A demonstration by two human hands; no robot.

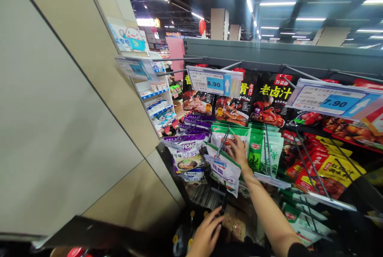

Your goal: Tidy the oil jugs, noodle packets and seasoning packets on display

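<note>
My right hand point(237, 152) reaches among the hanging packets, its fingers spread against a white and green packet point(214, 131) at the back of a hook. In front of it, a white packet with a green top edge point(223, 173) hangs tilted on the same hook. Lower down, my left hand point(208, 231) is open, fingers apart, near the dark end of a lower hook, and nothing shows in it. Purple and white packets point(188, 157) hang to the left, and green packets point(273, 151) to the right.
Black packets point(271, 99) hang on the upper row behind price tags point(214, 82) on metal arms. Red and yellow packets point(332, 169) fill the right side. A tiled pillar point(98, 101) stands close on the left. Hook ends stick out towards me.
</note>
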